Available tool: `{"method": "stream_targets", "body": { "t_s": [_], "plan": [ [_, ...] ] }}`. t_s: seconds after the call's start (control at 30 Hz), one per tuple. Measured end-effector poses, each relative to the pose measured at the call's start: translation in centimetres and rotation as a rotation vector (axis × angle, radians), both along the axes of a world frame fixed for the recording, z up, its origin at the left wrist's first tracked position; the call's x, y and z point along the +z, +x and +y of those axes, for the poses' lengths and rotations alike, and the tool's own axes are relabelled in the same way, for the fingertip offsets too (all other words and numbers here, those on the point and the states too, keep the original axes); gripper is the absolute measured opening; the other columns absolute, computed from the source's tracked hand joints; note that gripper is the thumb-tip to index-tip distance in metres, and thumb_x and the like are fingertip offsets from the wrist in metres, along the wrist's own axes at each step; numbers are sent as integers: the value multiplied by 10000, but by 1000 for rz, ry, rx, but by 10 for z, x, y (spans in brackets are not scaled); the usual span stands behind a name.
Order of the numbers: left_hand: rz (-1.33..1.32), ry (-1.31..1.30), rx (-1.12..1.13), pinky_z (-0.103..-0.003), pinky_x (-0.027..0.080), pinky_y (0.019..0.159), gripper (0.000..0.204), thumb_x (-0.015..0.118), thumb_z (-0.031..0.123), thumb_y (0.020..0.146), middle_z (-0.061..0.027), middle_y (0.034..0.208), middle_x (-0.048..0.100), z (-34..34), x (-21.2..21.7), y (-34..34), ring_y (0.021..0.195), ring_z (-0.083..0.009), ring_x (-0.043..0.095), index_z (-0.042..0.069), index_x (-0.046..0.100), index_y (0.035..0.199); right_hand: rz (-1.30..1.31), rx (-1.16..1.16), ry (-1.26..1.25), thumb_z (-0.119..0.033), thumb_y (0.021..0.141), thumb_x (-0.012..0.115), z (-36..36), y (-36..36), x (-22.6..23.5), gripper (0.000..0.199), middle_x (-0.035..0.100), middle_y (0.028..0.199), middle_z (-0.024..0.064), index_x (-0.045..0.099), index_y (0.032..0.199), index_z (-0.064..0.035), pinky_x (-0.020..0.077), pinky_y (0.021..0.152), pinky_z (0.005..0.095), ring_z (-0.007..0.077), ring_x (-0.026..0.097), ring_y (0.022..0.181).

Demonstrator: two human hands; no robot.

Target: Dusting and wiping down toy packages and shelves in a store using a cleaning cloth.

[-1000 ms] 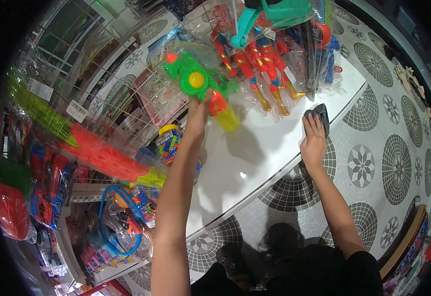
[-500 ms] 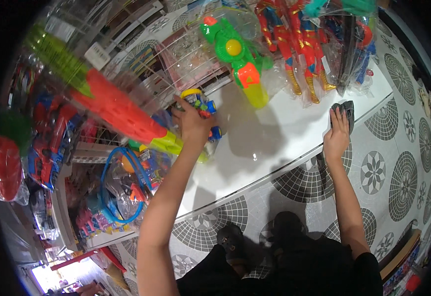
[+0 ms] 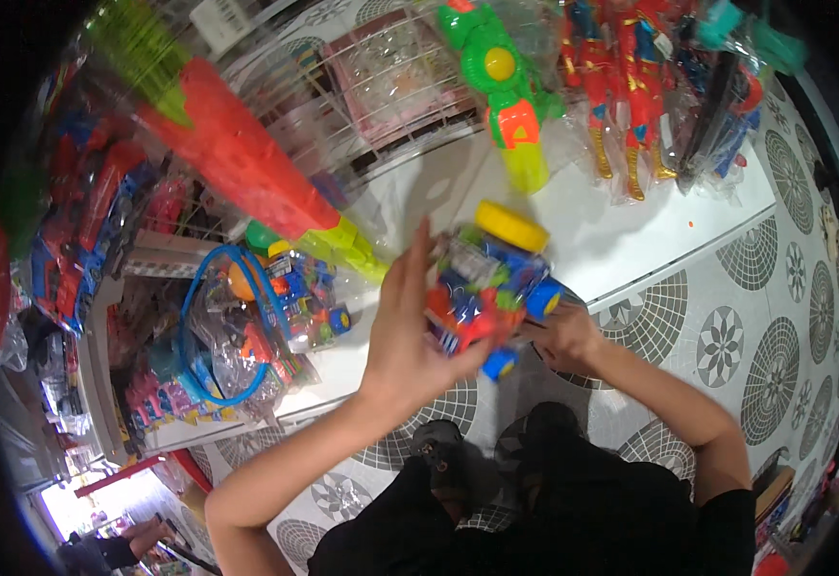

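In front of my chest I hold a clear-wrapped toy vehicle (image 3: 486, 278), blue, red and green with blue wheels and a yellow round top. My left hand (image 3: 405, 336) grips its left side with the fingers pointing up. My right hand (image 3: 563, 336) supports its lower right corner from below. The toy hovers over the edge of a white ledge (image 3: 631, 240).
A green and orange water gun (image 3: 501, 86) and bagged action figures (image 3: 621, 86) hang above the ledge. A long red and green water gun (image 3: 237, 154) hangs at upper left. Bagged toys with a blue hoop (image 3: 232, 336) crowd the left shelves. Patterned floor tiles (image 3: 775, 336) lie to the right.
My left hand has pulled the toy vehicle down from the display toward me. My right hand has left the white ledge and come over to the toy.
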State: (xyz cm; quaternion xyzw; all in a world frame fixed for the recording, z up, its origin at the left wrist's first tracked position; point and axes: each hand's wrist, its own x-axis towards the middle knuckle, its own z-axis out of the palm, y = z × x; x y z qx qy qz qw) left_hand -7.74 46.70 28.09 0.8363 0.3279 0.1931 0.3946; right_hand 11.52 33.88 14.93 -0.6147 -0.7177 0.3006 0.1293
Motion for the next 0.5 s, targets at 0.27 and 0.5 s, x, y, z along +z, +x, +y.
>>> {"method": "stream_targets", "body": {
  "t_s": [0.27,0.5],
  "plan": [
    [-684,-1089,523,-366,406,1000,985,788,161,640,-174,1284,484,-30,-31,-106,1185,-255,495,-7,219,1426,-222,400,346,37,734,491,155,-5,-26,681,397,1429,71,386,1387,-127,317,1092,356,236,346,1334],
    [-877,-1406,650,-391,406,1015,987,802,250,596,-160,1297,482,-48,-83,-155,1173,-266,510,-28,282,1388,-319,65,688,9,713,496,259,9,-69,617,447,1374,95,466,1319,-103,372,1042,327,234,404,1284]
  ]
}}
